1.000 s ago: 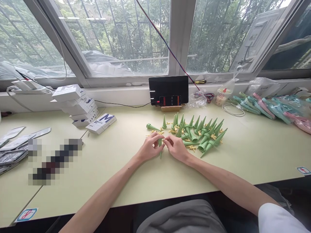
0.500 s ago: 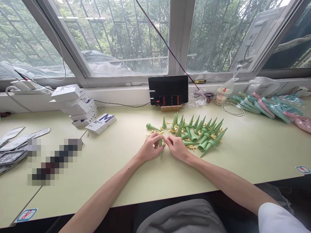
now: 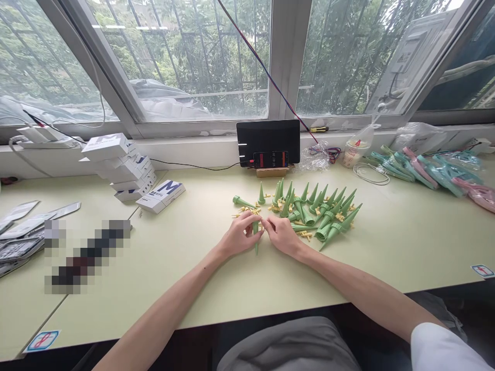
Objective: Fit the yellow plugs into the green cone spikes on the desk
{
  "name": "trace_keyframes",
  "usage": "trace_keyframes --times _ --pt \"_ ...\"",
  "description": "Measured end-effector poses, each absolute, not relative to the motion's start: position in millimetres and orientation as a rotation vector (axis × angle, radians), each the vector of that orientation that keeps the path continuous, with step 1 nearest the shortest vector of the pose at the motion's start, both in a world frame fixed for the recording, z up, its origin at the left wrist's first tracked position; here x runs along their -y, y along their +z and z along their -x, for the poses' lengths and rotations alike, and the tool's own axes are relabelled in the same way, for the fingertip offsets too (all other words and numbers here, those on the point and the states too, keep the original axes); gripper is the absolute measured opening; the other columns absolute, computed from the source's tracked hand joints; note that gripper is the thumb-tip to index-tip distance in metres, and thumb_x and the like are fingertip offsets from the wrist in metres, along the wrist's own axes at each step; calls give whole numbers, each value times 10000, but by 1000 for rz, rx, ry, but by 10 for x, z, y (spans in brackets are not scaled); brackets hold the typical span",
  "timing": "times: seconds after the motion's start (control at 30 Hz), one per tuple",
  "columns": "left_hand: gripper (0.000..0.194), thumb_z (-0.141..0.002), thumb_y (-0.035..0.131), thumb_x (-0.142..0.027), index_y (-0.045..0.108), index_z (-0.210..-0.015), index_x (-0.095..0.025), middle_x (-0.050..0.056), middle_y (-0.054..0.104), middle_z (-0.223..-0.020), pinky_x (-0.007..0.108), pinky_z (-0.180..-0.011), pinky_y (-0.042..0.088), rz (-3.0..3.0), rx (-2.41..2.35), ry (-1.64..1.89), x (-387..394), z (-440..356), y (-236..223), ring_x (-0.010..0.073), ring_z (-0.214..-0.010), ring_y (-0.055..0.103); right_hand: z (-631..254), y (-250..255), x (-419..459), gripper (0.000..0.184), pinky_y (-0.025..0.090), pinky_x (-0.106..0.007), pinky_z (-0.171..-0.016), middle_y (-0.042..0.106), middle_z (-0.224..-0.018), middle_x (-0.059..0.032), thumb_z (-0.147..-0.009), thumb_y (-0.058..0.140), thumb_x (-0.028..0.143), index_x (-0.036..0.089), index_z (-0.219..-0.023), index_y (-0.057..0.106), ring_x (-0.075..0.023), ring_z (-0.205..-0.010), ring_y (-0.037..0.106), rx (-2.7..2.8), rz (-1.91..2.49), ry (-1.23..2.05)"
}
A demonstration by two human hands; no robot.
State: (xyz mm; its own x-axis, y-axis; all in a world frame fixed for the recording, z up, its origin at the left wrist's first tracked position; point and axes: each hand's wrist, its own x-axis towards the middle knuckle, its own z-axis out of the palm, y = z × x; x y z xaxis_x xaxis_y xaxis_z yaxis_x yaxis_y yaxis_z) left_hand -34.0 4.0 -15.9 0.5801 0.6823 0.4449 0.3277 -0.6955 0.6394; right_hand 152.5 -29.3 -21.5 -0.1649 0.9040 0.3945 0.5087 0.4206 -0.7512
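My left hand [image 3: 240,236] is closed around a green watering spike [image 3: 256,228], its pointed end down toward the table. Close against it, my right hand [image 3: 284,237] pinches at a small yellow valve [image 3: 260,226] beside the spike; the fingers partly hide it. Behind and to the right of my hands is a cluster of green spikes [image 3: 335,226], some upright and some lying down, with small yellow valves [image 3: 305,235] scattered among them. One more spike [image 3: 243,201] lies on its side beyond my left hand.
A phone [image 3: 270,160] leans on a black tablet [image 3: 267,136] at the windowsill. White boxes [image 3: 116,165] are stacked at left, with a single box [image 3: 161,196] beside them. Bagged teal and pink items [image 3: 436,170] and a bagged cup [image 3: 353,152] are at right on the table [image 3: 216,293].
Hardly anything differs: both hands stay together at the spike, and the phone's display digits have changed.
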Motion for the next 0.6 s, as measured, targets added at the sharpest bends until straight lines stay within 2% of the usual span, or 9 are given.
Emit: trace_keyframes --times 0.27,0.6 --pt "290 -844 620 -186 616 -1133 -208 18 563 -965 221 -564 508 -2312 -828 943 -34 329 -156 53 -579 510 -1528 -222 289 405 267 -279 -508 407 -545 34 -1016 404 399 225 -653 363 -120 -497 342 1816 1216 572" --pt "281 -848 620 -188 615 -1128 -212 18 561 -952 214 -555 497 -2322 -831 930 -40 340 -164 58 -593 506 -1525 -229 283 394 260 -271 -508 399 -542 38 -1011 410 372 220 -650 365 -114 -494 338 1820 1226 553"
